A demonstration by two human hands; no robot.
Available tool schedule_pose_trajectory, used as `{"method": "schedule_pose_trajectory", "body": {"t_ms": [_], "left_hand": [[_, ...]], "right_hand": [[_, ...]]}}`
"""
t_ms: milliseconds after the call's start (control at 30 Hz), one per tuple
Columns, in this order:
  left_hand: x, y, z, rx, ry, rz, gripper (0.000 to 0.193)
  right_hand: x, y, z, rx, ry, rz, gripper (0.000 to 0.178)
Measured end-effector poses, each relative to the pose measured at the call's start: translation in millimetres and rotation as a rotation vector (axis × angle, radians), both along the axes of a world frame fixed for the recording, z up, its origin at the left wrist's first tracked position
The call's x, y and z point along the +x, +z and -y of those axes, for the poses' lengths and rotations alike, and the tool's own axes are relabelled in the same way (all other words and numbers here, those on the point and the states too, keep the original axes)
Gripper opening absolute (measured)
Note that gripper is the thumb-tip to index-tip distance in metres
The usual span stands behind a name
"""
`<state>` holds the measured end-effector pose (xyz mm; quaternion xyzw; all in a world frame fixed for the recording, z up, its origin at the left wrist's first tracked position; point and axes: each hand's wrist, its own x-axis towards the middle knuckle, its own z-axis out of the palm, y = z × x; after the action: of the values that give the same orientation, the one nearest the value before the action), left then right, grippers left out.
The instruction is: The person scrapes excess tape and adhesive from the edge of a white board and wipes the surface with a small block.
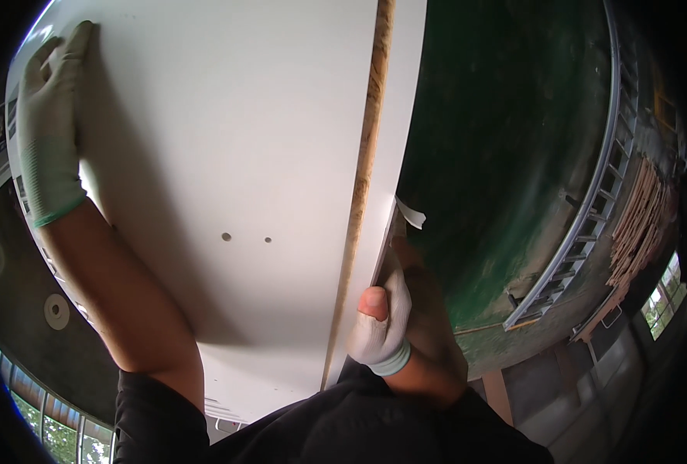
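Note:
A large white panel (243, 139) lies before me, with two small round holes and a long groove (368, 131) of bare brown board near its right edge. My left hand (53, 89), in a white glove with a green cuff, rests on the panel's far left part, fingers stretched out. My right hand (382, 321), gloved with the thumb tip bare, grips the panel's right edge, thumb on top. Its other fingers are mostly hidden beneath. Just beyond that hand, a short white strip (411, 214) curls out from the edge.
Right of the panel spreads a dark green floor (498, 139). A metal roller conveyor frame (591, 216) curves along the far right, with a stack of brown strips (639, 216) behind it. A pale round disc (56, 311) shows at lower left.

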<state>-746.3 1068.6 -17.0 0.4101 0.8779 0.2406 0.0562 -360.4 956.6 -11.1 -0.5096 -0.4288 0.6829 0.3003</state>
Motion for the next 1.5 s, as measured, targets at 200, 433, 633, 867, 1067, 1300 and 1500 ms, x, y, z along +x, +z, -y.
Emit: {"method": "schedule_pose_trajectory", "body": {"t_ms": [200,433,633,867,1067,1300,1500], "left_hand": [[-1,1,-5,0.066,0.029,0.039,0.084],[-3,-5,-5,0.092,0.015,0.122,0.08],[-10,-3,-4,-0.004,0.001,0.131,0.083],[-1,1,10,-0.021,0.021,-0.134,0.076],[2,0,19,-0.06,0.077,-0.036,0.078],[21,-71,-9,0.223,0.153,0.345,0.034],[8,-142,5,0.425,0.131,0.373,0.032]], "right_hand": [[-6,4,-12,0.146,0.022,0.067,0.071],[11,2,9,-0.067,0.076,0.08,0.088],[3,-4,31,-0.057,-0.055,0.158,0.091],[5,-5,39,-0.122,-0.149,0.158,0.087],[2,-5,36,-0.025,-0.1,0.282,0.083],[9,-1,38,-0.044,0.045,0.457,0.074],[0,-12,10,-0.018,-0.048,0.157,0.082]]}}
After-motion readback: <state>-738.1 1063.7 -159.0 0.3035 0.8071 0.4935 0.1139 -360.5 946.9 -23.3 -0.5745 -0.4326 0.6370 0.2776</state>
